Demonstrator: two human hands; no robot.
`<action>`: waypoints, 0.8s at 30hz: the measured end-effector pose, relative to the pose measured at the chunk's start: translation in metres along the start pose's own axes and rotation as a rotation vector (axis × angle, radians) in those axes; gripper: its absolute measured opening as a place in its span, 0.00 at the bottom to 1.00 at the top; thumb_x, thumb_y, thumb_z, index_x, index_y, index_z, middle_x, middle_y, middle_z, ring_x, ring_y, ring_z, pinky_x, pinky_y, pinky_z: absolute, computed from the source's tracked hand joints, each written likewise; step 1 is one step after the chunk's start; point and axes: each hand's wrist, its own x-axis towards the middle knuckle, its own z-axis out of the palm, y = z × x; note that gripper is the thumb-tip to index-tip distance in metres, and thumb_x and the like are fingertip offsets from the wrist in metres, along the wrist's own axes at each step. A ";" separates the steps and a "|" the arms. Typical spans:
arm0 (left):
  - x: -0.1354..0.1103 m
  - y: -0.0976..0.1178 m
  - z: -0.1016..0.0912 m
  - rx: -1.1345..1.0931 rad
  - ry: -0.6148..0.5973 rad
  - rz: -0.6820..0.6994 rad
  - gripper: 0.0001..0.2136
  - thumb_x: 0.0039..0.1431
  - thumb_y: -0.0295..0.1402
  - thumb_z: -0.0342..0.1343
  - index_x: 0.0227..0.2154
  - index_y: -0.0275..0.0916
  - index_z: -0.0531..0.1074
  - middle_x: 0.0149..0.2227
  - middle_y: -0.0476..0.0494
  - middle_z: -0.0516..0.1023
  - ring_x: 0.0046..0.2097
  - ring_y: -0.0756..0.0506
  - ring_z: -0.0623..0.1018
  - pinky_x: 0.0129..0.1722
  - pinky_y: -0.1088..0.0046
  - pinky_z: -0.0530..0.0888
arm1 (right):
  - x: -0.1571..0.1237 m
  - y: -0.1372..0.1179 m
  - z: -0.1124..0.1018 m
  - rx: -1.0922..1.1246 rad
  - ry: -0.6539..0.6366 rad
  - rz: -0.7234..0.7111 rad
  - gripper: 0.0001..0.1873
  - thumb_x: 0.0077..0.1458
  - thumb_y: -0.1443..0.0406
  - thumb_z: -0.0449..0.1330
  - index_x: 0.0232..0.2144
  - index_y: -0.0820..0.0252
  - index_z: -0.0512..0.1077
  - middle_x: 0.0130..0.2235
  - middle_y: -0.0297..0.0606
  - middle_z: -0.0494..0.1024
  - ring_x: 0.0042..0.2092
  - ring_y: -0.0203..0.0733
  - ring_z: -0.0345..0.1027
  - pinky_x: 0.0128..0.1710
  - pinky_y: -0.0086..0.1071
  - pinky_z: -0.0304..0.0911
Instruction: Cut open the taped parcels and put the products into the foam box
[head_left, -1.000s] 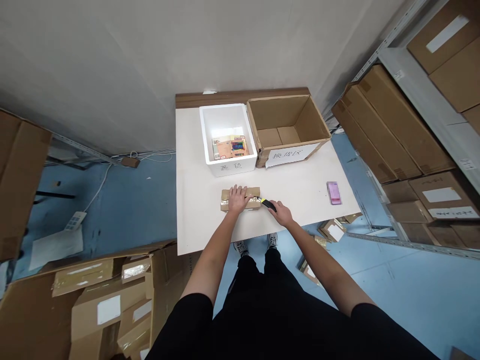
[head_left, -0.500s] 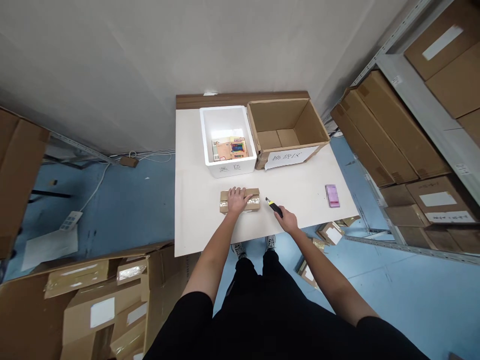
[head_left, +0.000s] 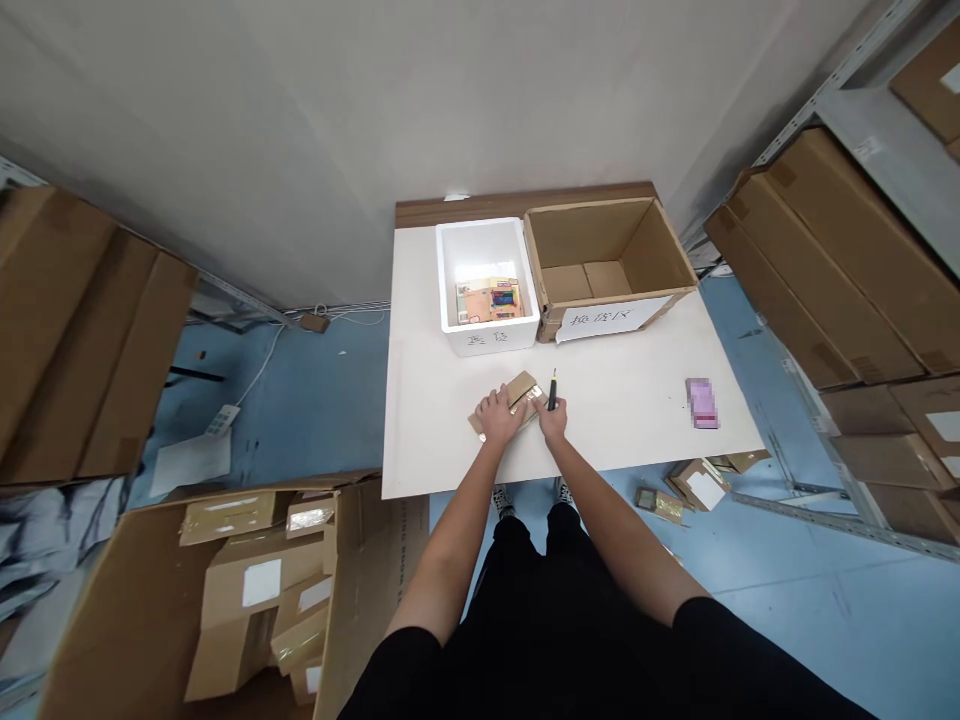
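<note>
A small taped cardboard box [head_left: 523,385] lies tilted at an angle on the white table [head_left: 420,430]. My left hand [head_left: 498,416] grips it from above at its left part, covering some of the top. In my right hand [head_left: 553,420] is a utility knife [head_left: 553,388] with a black and yellow handle, its tip pointing away from me. That hand is at the box's right end, its fingers touching or very near the cardboard.
Behind the box stand a white foam bin [head_left: 488,340] with packages inside and an open carton [head_left: 611,250] with a handwritten label. A purple packet [head_left: 703,403] lies at the table's right. A large carton [head_left: 367,580] of parcels stands lower left; shelves with boxes [head_left: 847,250] rise on the right.
The box has turned from straight to slanted under my left hand. My right hand has brought the knife in to the box's right end, blade now pointing away. The view has shifted left.
</note>
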 end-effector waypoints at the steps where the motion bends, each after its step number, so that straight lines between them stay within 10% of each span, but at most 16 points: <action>1: -0.005 0.000 0.001 -0.018 -0.052 -0.012 0.37 0.69 0.55 0.47 0.74 0.39 0.55 0.68 0.29 0.69 0.66 0.30 0.69 0.65 0.51 0.64 | 0.010 -0.006 -0.004 -0.036 0.001 -0.006 0.33 0.65 0.44 0.51 0.63 0.55 0.57 0.54 0.50 0.79 0.57 0.54 0.73 0.49 0.38 0.70; 8: -0.032 -0.001 0.022 -0.259 -0.126 -0.087 0.45 0.63 0.57 0.58 0.76 0.47 0.47 0.75 0.33 0.55 0.66 0.35 0.72 0.51 0.65 0.75 | 0.042 -0.015 -0.050 0.125 0.018 0.038 0.27 0.63 0.42 0.54 0.49 0.56 0.68 0.42 0.45 0.82 0.42 0.49 0.78 0.36 0.34 0.72; 14: -0.028 -0.020 0.037 -0.492 -0.188 -0.105 0.47 0.64 0.57 0.59 0.77 0.51 0.41 0.68 0.38 0.71 0.63 0.35 0.76 0.53 0.63 0.74 | -0.002 0.022 -0.074 0.671 -0.285 0.143 0.15 0.61 0.55 0.63 0.43 0.60 0.73 0.47 0.51 0.83 0.47 0.48 0.80 0.41 0.34 0.77; 24: -0.023 -0.125 0.032 -0.729 -0.054 -0.166 0.31 0.71 0.55 0.46 0.68 0.43 0.67 0.70 0.40 0.69 0.71 0.38 0.66 0.69 0.60 0.65 | -0.016 -0.038 -0.034 0.909 -0.654 0.229 0.10 0.63 0.57 0.63 0.39 0.57 0.70 0.51 0.50 0.83 0.50 0.51 0.81 0.43 0.38 0.77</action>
